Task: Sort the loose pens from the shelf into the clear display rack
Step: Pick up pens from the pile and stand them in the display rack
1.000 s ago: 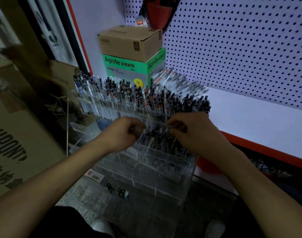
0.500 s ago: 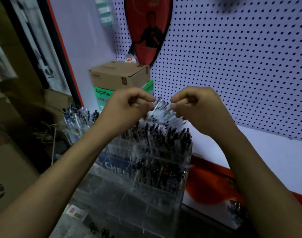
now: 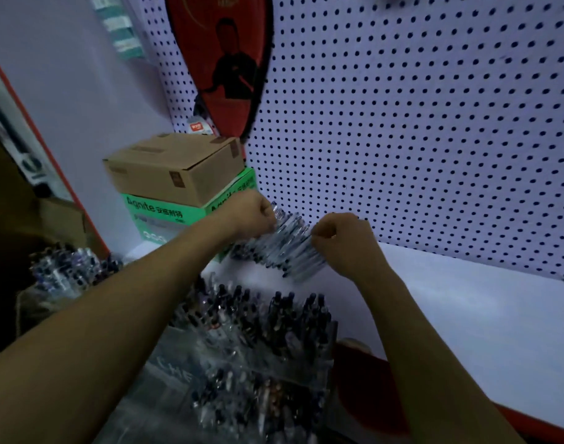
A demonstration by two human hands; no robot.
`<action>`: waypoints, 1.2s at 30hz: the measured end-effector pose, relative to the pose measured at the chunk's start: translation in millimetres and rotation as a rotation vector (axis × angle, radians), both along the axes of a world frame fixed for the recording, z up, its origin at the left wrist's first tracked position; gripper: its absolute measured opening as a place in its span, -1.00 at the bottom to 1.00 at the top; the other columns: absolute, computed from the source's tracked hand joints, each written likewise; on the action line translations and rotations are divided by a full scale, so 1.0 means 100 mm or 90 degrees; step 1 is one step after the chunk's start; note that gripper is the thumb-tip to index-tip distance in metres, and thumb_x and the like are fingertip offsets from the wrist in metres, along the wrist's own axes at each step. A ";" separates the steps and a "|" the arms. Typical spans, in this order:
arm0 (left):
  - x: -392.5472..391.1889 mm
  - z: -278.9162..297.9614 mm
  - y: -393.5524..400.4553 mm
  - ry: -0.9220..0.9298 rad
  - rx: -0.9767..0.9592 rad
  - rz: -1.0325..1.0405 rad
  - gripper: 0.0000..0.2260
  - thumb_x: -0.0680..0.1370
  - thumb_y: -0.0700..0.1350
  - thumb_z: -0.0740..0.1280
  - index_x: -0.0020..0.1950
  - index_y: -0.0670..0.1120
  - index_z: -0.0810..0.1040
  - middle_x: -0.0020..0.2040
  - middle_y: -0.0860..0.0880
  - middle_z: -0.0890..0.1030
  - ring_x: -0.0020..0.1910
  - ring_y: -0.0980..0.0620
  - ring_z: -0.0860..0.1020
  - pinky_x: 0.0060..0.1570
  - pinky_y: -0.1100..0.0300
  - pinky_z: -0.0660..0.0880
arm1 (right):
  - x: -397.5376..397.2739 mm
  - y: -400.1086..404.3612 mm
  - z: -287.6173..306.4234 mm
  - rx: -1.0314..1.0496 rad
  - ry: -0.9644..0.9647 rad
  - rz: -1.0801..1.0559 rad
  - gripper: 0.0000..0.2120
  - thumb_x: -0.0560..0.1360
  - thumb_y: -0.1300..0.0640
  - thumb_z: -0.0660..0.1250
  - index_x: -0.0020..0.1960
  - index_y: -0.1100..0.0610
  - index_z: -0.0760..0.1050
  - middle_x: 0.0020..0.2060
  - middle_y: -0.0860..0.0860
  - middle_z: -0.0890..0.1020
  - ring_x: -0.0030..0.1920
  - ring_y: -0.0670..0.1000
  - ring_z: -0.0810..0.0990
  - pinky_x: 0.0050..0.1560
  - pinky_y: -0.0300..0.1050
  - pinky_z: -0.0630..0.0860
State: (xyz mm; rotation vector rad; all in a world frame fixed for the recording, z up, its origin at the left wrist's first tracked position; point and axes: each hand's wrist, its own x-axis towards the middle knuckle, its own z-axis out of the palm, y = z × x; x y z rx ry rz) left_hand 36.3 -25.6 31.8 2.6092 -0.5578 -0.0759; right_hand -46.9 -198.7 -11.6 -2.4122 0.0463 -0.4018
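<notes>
A heap of loose clear-barrelled pens (image 3: 285, 248) lies on the white shelf (image 3: 450, 309) against the pegboard. My left hand (image 3: 247, 216) is at the heap's left end with its fingers curled into the pens. My right hand (image 3: 341, 240) is at the heap's right side, fingers curled and pinching at the pens. Below my arms stands the clear display rack (image 3: 239, 357), its tiers packed with upright dark-capped pens. The image is blurred, so single pens cannot be made out.
A brown carton (image 3: 174, 169) sits on a green box (image 3: 165, 219) in the shelf's left corner. A red racket cover (image 3: 223, 62) hangs on the pegboard (image 3: 418, 123). The shelf's orange front edge (image 3: 537, 424) runs lower right. More pens (image 3: 66, 272) stand at left.
Both hands left the rack's front tier, rose and reached forward to the loose pens on the shelf. The view tilted upward.
</notes>
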 end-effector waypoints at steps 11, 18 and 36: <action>0.14 -0.29 -0.28 -0.052 0.240 0.026 -0.74 0.50 -0.12 0.38 -0.32 -0.11 0.39 -0.31 -0.08 0.45 -0.35 0.01 0.46 -0.29 0.14 0.45 | 0.32 0.12 -0.40 -0.076 0.084 0.043 -0.53 0.39 -0.12 0.47 0.20 0.08 0.52 -0.01 0.04 0.50 0.02 0.04 0.50 -0.03 -0.15 0.45; 0.20 -0.28 -0.11 -0.040 0.053 0.093 -0.73 0.49 -0.09 0.39 -0.36 -0.15 0.43 -0.41 -0.09 0.42 -0.40 -0.03 0.41 -0.41 0.20 0.32 | 0.34 0.19 -0.52 -0.139 0.087 -0.025 -0.34 0.32 -0.28 0.43 0.27 0.07 0.44 0.18 0.15 0.47 0.23 0.19 0.42 0.19 0.12 0.48; 0.18 -0.30 -0.04 -0.013 -0.054 0.098 -0.82 0.50 -0.09 0.37 -0.25 -0.14 0.52 -0.31 -0.17 0.46 -0.34 -0.02 0.44 -0.29 0.17 0.37 | 0.34 0.18 -0.48 0.013 -0.062 -0.060 -0.73 0.57 -0.11 0.21 0.11 -0.02 0.60 -0.14 -0.01 0.66 -0.07 0.04 0.58 0.11 -0.07 0.33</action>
